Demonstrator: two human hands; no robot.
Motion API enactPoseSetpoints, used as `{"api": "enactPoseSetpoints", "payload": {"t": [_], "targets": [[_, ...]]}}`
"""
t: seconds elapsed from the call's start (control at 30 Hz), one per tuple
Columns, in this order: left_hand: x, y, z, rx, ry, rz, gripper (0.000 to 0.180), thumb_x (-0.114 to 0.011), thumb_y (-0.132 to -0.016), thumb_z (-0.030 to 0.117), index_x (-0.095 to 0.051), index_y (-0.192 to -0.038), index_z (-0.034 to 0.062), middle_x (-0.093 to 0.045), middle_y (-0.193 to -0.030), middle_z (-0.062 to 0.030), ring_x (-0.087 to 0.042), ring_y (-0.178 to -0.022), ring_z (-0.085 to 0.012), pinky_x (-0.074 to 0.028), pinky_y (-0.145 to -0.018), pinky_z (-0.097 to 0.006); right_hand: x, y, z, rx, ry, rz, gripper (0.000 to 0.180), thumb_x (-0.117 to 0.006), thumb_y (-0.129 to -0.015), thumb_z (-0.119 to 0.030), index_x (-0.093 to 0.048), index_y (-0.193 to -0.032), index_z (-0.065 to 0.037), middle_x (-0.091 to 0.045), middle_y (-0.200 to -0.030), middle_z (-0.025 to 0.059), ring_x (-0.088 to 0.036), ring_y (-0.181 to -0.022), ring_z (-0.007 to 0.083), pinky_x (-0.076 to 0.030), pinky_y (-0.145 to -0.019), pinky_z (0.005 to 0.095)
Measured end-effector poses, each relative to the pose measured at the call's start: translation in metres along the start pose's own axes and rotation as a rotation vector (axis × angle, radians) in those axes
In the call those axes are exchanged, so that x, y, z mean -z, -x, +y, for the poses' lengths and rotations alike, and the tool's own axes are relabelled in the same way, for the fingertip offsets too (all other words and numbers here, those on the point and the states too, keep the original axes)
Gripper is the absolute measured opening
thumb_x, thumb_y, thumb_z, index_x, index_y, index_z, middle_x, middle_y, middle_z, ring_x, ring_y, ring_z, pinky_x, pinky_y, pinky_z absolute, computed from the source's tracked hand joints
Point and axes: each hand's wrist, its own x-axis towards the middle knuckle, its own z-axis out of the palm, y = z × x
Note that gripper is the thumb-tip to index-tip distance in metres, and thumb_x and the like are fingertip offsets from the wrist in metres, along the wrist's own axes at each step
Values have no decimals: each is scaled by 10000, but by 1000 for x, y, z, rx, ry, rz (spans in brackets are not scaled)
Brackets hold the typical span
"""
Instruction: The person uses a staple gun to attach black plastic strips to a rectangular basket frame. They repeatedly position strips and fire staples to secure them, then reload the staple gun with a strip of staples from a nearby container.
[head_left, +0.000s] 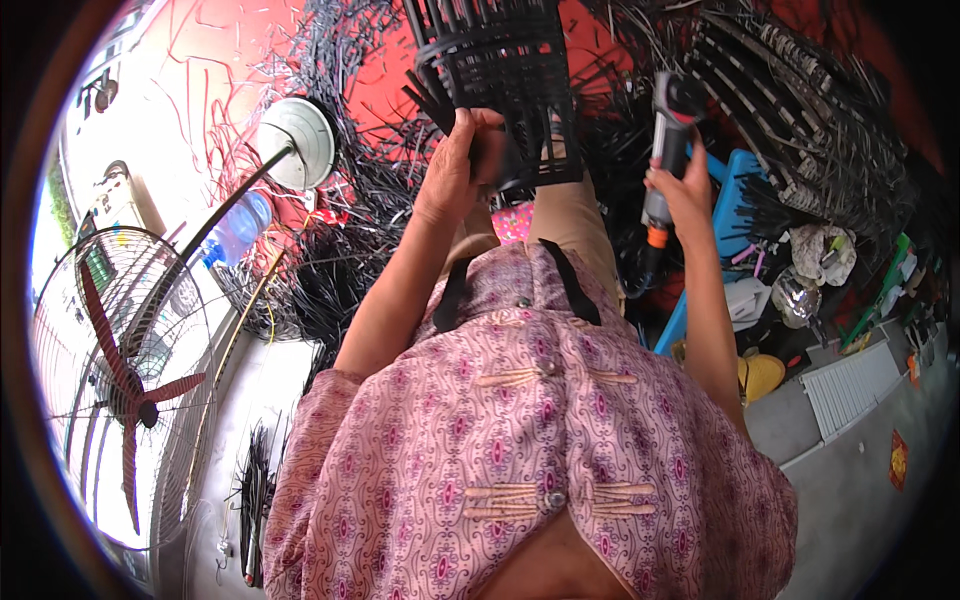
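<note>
A black basket (490,60) of woven plastic strips lies across my knees, with some strip ends sticking out at its left side. My left hand (465,165) is closed at the basket's near left edge, thumb up; the fingers are partly blurred and dark strips lie right by them. Out to the right, my right hand (685,190) grips a grey and black air tool (670,140) by its body, apart from the basket. The tool's dark, round head points up and away. An orange coupling and a dark hose (648,265) hang from its lower end.
Loose black strips (330,230) cover much of the red floor (230,50). A standing fan (125,390), a pale green round lid or basin (300,140) and a clear bottle (240,225) are left. Bundled strips (790,110), a blue plastic stool or crate (738,205) and clutter lie right.
</note>
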Motion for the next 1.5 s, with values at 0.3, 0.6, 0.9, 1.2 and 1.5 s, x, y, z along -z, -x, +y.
{"api": "enactPoseSetpoints", "payload": {"t": [0.3,0.6,0.9,1.2,1.5], "targets": [[15,-15,6,207,23,116,433,-530,-1040,444,-689,-1000,43,-522,-701,24,-406,-541,-81,-300,-486,-238,16,84,-59,119,-91,118,748,-624,-767,45,-355,-1460,-36,-574,-977,73,-603,-785,141,-546,-737,303],[2,-16,1,109,-481,168,150,-778,-864,216,-709,-810,94,-534,-617,63,-462,-523,-41,-348,-499,-225,20,134,-59,115,47,272,306,-746,-821,23,-588,-1081,-11,-621,-941,18,-596,-777,86,-500,-719,233],[3,-17,-56,64,-837,111,193,-777,-849,213,-721,-860,29,-605,-694,42,-503,-655,-42,-430,-600,-257,12,122,13,79,375,72,496,-859,-759,-154,-632,-1180,-23,-727,-999,77,-683,-859,140,-542,-806,303],[9,-26,-65,16,-1052,132,387,-748,-826,384,-755,-945,15,-680,-685,-164,-671,-634,-232,-534,-678,-391,-4,109,34,175,624,-118,715,-839,-714,-309,-591,-1339,-67,-724,-1060,197,-724,-974,353,-582,-807,392],[3,-23,-62,74,-1023,147,275,-789,-833,235,-718,-914,-17,-644,-706,-26,-531,-681,-67,-483,-651,-299,-17,96,33,188,637,-157,652,-814,-751,-328,-615,-1315,-68,-722,-1065,193,-713,-971,366,-584,-792,397]]}}
